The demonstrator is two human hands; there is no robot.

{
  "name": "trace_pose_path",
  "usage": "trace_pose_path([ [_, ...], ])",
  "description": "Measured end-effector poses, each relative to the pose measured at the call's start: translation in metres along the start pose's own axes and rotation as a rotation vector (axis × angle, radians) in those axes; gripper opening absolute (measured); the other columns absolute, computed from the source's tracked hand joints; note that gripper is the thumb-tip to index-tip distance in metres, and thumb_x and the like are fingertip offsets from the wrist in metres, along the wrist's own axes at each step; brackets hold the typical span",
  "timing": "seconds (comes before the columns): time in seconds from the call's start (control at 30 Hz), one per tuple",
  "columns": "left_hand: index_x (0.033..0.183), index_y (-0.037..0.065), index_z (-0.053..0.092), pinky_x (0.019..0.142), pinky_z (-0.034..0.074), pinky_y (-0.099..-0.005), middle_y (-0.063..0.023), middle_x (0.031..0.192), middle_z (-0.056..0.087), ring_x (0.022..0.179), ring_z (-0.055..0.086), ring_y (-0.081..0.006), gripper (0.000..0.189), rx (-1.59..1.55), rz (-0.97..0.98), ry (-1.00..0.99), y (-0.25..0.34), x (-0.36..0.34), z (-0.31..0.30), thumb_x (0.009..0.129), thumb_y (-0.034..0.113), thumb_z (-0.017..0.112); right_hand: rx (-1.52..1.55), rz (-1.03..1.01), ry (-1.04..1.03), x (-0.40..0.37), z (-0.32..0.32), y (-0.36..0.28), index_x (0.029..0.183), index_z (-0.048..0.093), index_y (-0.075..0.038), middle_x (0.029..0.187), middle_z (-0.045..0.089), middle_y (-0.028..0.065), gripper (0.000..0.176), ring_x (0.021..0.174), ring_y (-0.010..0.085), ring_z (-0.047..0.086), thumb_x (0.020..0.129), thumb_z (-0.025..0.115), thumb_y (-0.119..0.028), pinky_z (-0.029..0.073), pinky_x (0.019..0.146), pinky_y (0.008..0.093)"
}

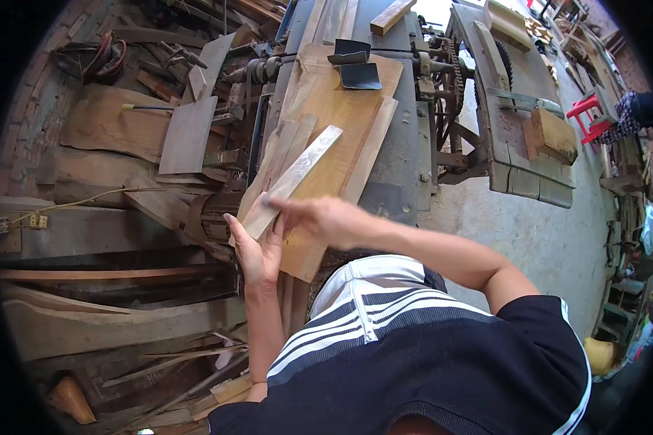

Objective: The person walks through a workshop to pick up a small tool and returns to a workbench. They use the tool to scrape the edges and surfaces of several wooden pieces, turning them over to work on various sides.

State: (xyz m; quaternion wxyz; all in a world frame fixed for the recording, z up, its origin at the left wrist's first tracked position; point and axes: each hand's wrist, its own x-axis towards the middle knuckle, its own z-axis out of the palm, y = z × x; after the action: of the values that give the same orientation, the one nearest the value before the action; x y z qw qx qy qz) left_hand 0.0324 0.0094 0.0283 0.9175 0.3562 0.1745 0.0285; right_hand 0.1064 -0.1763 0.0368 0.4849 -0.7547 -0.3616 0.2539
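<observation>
A pale flat wooden strip (297,170) slants over a wide board (341,138) in front of me. My left hand (257,254) grips the strip's near end from below, thumb on one side and fingers on the other. Across the same end lies my right hand (315,221), blurred, its fingers closed over the strip's upper face. A small greyish patch shows at those fingertips, too smeared to name. Dark sheets that look like sandpaper (359,76), folded or curled, rest at the board's far end. Beside the strip is another narrow wood piece (297,138).
The board lies on a grey metal machine table (399,156). A chain and gear (453,80) sit to its right, near a wooden bench (522,138) bearing a wood block (551,136). Planks (116,319) and a motor (216,216) are at left. A red stool (591,116) stands far right.
</observation>
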Motion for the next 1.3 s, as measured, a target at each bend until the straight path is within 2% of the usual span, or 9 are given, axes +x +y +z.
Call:
trace_pose_path([
  [0.13, 0.139, -0.017, 0.038, 0.113, 0.045, -0.0495, -0.0234, 0.142, 0.047, 0.13, 0.052, -0.0325, 0.085, -0.06, 0.085, 0.081, -0.001, -0.004, 0.011, 0.1, 0.058, 0.043, -0.088, 0.361, 0.168, 0.034, -0.056, 0.082, 0.155, 0.035, -0.031, 0.122, 0.069, 0.0157, 0.065, 0.08, 0.0243, 0.072, 0.092, 0.041, -0.011, 0.059, 0.076, 0.0368],
  [0.2, 0.139, -0.017, 0.038, 0.113, 0.045, -0.0494, -0.0232, 0.142, 0.047, 0.13, 0.052, -0.032, 0.084, -0.073, 0.079, 0.057, 0.001, -0.001, 0.011, 0.099, 0.057, 0.046, -0.25, 0.264, 0.277, 0.047, -0.054, 0.128, 0.154, 0.036, -0.031, 0.118, 0.07, 0.0152, 0.065, 0.078, 0.0221, 0.072, 0.092, 0.04, -0.011, 0.059, 0.073, 0.0359],
  [0.47, 0.139, -0.019, 0.036, 0.116, 0.041, -0.0511, -0.0285, 0.143, 0.045, 0.133, 0.049, -0.0363, 0.051, -0.103, -0.081, 0.08, 0.01, 0.005, -0.005, 0.09, -0.012, 0.048, -0.085, 0.198, 0.031, 0.017, -0.028, 0.046, 0.153, 0.038, -0.028, 0.109, 0.071, 0.0181, 0.06, 0.086, 0.0338, 0.07, 0.096, 0.045, -0.01, 0.054, 0.085, 0.0435],
  [0.6, 0.136, -0.019, 0.04, 0.117, 0.04, -0.0517, -0.0282, 0.142, 0.047, 0.133, 0.048, -0.0377, 0.047, -0.147, -0.056, 0.087, 0.006, 0.005, -0.012, 0.09, -0.012, 0.048, -0.224, 0.232, 0.306, 0.059, -0.056, 0.142, 0.152, 0.04, -0.028, 0.112, 0.07, 0.0189, 0.055, 0.085, 0.0281, 0.071, 0.099, 0.042, -0.019, 0.055, 0.082, 0.0408],
  [0.7, 0.136, -0.019, 0.041, 0.117, 0.04, -0.0517, -0.0282, 0.142, 0.047, 0.133, 0.048, -0.038, 0.047, -0.157, -0.053, 0.092, 0.007, 0.004, -0.011, 0.09, -0.012, 0.047, -0.16, 0.449, 0.059, 0.048, -0.054, 0.082, 0.153, 0.039, -0.029, 0.117, 0.069, 0.0213, 0.054, 0.094, 0.033, 0.07, 0.099, 0.044, -0.019, 0.054, 0.087, 0.0428],
  [0.83, 0.137, -0.019, 0.039, 0.118, 0.039, -0.0516, -0.0283, 0.142, 0.047, 0.133, 0.049, -0.038, 0.048, -0.172, -0.08, 0.1, 0.008, 0.005, -0.008, 0.09, -0.011, 0.047, -0.172, 0.23, -0.007, 0.02, -0.029, 0.036, 0.152, 0.04, -0.029, 0.112, 0.069, 0.026, 0.055, 0.094, 0.0369, 0.07, 0.099, 0.046, -0.017, 0.054, 0.088, 0.0457],
  [0.97, 0.137, -0.02, 0.039, 0.118, 0.039, -0.0519, -0.0287, 0.141, 0.047, 0.133, 0.049, -0.038, 0.049, -0.141, -0.055, 0.096, 0.007, 0.003, -0.008, 0.09, -0.011, 0.047, -0.177, 0.341, 0.23, 0.049, -0.069, 0.125, 0.152, 0.041, -0.023, 0.108, 0.07, 0.0253, 0.056, 0.09, 0.0369, 0.071, 0.096, 0.039, -0.016, 0.055, 0.086, 0.0452],
  [1.23, 0.137, -0.019, 0.039, 0.118, 0.038, -0.052, -0.0275, 0.142, 0.047, 0.133, 0.049, -0.0372, 0.048, -0.143, -0.091, 0.106, 0.007, 0.001, -0.015, 0.091, -0.01, 0.047, -0.155, 0.205, 0.129, 0.032, -0.029, 0.076, 0.151, 0.042, -0.028, 0.093, 0.072, 0.0191, 0.055, 0.074, 0.033, 0.068, 0.097, 0.042, -0.018, 0.056, 0.074, 0.0435],
  [1.3, 0.137, -0.019, 0.04, 0.118, 0.039, -0.0518, -0.0275, 0.141, 0.05, 0.132, 0.05, -0.037, 0.047, -0.182, -0.088, 0.078, 0.005, 0.002, -0.013, 0.091, -0.011, 0.047, -0.18, 0.291, 0.185, 0.053, -0.05, 0.097, 0.15, 0.043, -0.024, 0.106, 0.07, 0.0222, 0.052, 0.092, 0.0378, 0.069, 0.098, 0.041, -0.02, 0.054, 0.083, 0.0467],
])
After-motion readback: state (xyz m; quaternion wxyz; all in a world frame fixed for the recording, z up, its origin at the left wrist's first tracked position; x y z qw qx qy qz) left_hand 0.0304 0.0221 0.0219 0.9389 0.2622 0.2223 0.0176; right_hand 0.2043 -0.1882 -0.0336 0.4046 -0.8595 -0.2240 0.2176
